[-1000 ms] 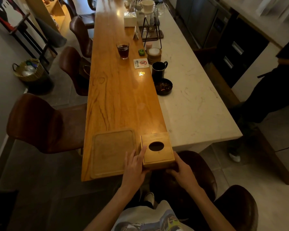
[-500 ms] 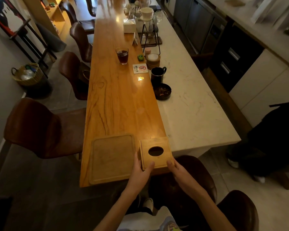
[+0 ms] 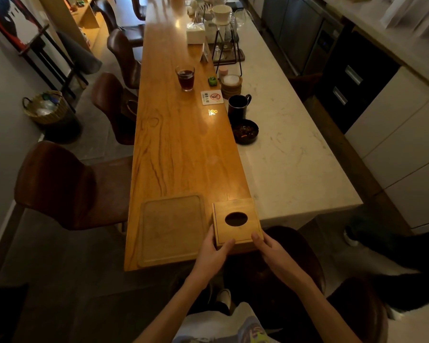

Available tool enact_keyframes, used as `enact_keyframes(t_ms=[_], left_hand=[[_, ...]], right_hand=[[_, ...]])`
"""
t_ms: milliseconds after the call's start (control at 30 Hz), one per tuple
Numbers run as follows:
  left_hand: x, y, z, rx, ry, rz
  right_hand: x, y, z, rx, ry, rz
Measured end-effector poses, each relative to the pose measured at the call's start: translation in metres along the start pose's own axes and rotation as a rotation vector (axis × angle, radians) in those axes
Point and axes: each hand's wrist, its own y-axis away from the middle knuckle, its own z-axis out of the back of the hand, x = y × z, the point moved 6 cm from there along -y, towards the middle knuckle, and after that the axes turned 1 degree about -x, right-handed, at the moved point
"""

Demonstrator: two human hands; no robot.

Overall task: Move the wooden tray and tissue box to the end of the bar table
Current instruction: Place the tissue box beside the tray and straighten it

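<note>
Now both hands' curled fingers [image 3: 227, 244] grip the tissue box [image 3: 237, 222] beside the wooden tray [image 3: 172, 229].

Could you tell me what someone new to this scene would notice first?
Both hands, the left hand and the right hand, grip the near corners of the wooden tissue box at the near end of the bar table. The wooden tray lies flat just left of it.

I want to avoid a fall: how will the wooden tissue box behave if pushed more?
The tissue box looks rigid, so it should slide, not bend. Low and flat-bottomed, it seems unlikely to tip. It sits near the bar table end, so a pull toward the hands could drop it.
</note>
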Motion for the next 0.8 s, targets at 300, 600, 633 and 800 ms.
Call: enact_keyframes(t_ms=[300,600,633,800], left_hand=[[0.002,-0.001,0.001,0.020,0.065,0.049],[-0.010,-0.009,0.017,0.044,0.036,0.071],[-0.011,-0.008,0.023,0.015,0.003,0.067],[-0.013,0.006,0.068,-0.167,-0.626,-0.045]], right_hand=[[0.003,0.006,0.002,0.011,0.032,0.032],[0.015,0.007,0.012,-0.119,0.187,0.027],[0.016,0.007,0.014,-0.156,0.258,0.035],[0.048,0.012,-0.009,-0.300,1.152,0.358]])
